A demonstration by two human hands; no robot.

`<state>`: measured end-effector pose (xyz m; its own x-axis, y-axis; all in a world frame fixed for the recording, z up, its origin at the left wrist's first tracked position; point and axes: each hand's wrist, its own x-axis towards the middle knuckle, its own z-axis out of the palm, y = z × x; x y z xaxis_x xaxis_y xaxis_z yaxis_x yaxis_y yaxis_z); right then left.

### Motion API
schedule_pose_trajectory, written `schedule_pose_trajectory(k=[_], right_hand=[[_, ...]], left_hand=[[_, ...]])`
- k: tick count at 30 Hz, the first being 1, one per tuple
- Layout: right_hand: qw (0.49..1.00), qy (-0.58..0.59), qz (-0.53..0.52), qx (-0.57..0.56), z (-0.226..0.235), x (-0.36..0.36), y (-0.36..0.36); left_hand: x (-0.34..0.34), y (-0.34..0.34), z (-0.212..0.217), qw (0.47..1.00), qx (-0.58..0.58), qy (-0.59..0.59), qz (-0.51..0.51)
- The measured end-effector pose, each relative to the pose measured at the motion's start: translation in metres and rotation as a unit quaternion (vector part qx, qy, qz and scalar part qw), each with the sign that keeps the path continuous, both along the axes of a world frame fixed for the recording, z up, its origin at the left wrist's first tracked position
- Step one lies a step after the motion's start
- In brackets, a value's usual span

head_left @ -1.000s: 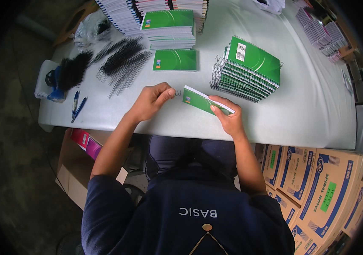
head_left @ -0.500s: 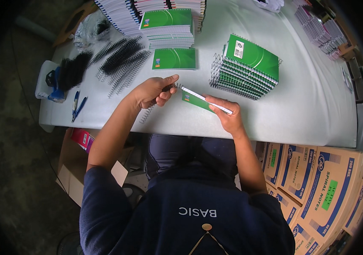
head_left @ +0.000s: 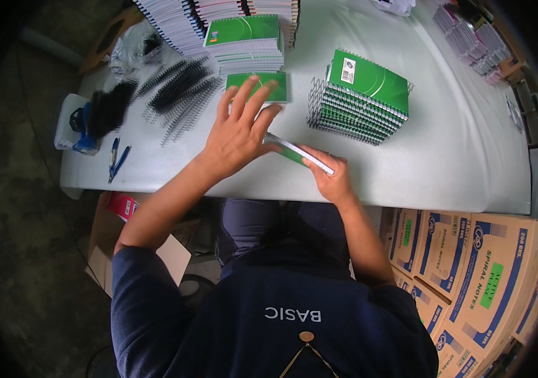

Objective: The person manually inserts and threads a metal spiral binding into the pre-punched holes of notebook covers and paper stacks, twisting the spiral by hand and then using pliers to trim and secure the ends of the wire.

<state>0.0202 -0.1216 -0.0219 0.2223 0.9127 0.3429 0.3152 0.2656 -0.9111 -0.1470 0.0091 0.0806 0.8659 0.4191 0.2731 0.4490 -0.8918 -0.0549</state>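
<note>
Held pad: a thin green-covered notepad block (head_left: 297, 153) lies tilted at the near middle of the white worktop (head_left: 458, 164), just short of its near edge.
Right hand: the right hand (head_left: 332, 178) holds the pad's right end, fingers (head_left: 314, 162) clamped on its edge.
Left hand: the left hand (head_left: 238, 135) sits over the pad's left end, fingers (head_left: 243, 97) spread apart and stretched toward the far side, closed on nothing.
Just beyond: a single flat green cover sheet (head_left: 257, 86) lies partly under the left fingertips.
Right stack: a leaning stack of green wire-bound notebooks (head_left: 360, 97) stands just right of the hands, a small white label on its top cover.
Far stacks: a tall stack of white page blocks topped with a green cover (head_left: 245, 41) stands at the far edge.
Left side: loose black spiral wire bindings (head_left: 177, 94) are scattered on the worktop; blue-handled pliers (head_left: 116, 159) lie near the near-left corner.
Open room: bare worktop stretches right of the wire-bound stack to the right edge, and a strip runs along the near edge.
Below the edge: brown cardboard cartons with blue print and a green label (head_left: 470, 258) are stacked at the near right, beside the person's legs.
</note>
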Motion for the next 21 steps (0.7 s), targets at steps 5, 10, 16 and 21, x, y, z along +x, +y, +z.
schedule_pose_trajectory(k=[5,10,16,21], right_hand=[[0.998,0.043,-0.041,0.020,0.003,-0.026,-0.011],[0.996,-0.031,0.022,0.082,-0.003,-0.047,-0.012],[0.995,-0.055,0.019,0.087,0.003,-0.049,-0.008],[0.992,-0.070,0.025,0.101,-0.005,-0.066,-0.018]], left_hand=[[-0.062,-0.056,-0.103,0.996,-0.032,0.018,-0.082],[-0.051,-0.006,-0.073,0.948,0.186,-0.255,0.046],[-0.076,-0.051,-0.096,0.994,0.076,-0.075,-0.032],[-0.078,-0.061,-0.113,0.992,-0.037,-0.123,0.012]])
